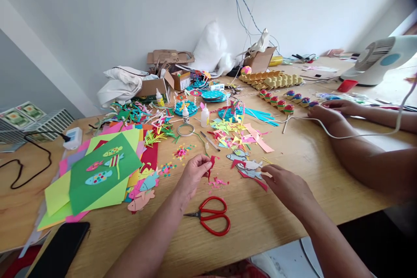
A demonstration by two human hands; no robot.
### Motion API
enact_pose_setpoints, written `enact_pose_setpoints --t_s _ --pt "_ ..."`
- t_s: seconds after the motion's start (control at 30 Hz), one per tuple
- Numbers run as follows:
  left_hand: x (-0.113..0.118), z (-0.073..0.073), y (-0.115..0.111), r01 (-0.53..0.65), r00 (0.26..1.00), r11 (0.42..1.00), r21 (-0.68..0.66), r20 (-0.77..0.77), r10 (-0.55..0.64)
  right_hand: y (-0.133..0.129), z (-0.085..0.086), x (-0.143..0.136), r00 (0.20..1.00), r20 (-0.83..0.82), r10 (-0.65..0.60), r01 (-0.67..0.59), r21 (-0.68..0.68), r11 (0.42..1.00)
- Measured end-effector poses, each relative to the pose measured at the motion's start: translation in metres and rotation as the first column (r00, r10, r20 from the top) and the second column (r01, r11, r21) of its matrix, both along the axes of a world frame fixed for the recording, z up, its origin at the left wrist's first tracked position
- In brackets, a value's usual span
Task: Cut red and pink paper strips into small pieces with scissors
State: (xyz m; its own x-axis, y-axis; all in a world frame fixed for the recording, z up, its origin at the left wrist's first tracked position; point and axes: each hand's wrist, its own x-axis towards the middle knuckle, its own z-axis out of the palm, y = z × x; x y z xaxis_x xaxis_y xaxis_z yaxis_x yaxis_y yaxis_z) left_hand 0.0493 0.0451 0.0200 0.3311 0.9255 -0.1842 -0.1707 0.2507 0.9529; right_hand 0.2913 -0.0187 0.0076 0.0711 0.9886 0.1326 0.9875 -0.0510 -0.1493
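My left hand (193,174) pinches a thin scrap of red paper (211,167) between thumb and fingertips, above a few pink paper bits (217,182). My right hand (291,187) reaches to the right edge of a small group of grey-blue paper fish (249,165). Its fingers are stretched out, and whether the tips touch a fish is hard to see. A red paper strip (257,182) lies just beside those fingers. Red-handled scissors (215,216) rest on the table in front of my left forearm.
Coloured paper sheets (76,182) with paper fish lie left, near a black phone (60,249). Glue bottles (205,117), paper scraps (228,132) and boxes (153,89) stand farther back. Another person's hands (329,115) work at the right by painted egg-carton cups (276,102); a white cable (352,137) crosses there.
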Motion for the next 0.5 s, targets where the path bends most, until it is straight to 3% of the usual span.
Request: enact_pose_setpoints --t_s 0.13,0.23,0.33,0.43,0.5 --pt "-0.008 0.002 -0.001 -0.014 1.000 1.000 0.016 -0.004 0.014 -0.002 0.002 -0.021 0.996 -0.059 0.070 -0.065 0.081 0.995" --pt "-0.014 0.005 -0.004 -0.027 1.000 1.000 0.014 -0.010 0.027 0.003 0.000 -0.029 0.958 -0.242 0.153 -0.133 0.097 0.986" --pt "-0.020 0.007 -0.008 -0.036 0.999 0.999 -0.002 -0.012 0.036 0.009 0.001 -0.023 0.905 -0.417 0.084 -0.042 0.109 0.993" --pt "-0.024 0.009 -0.012 -0.024 0.999 1.000 0.006 -0.025 0.024 0.009 0.010 -0.022 0.906 -0.423 -0.007 0.068 0.130 0.989" --pt "-0.024 0.010 -0.014 -0.017 0.999 1.000 0.021 -0.038 0.017 0.004 0.015 -0.035 0.931 -0.361 0.063 -0.016 0.133 0.991"
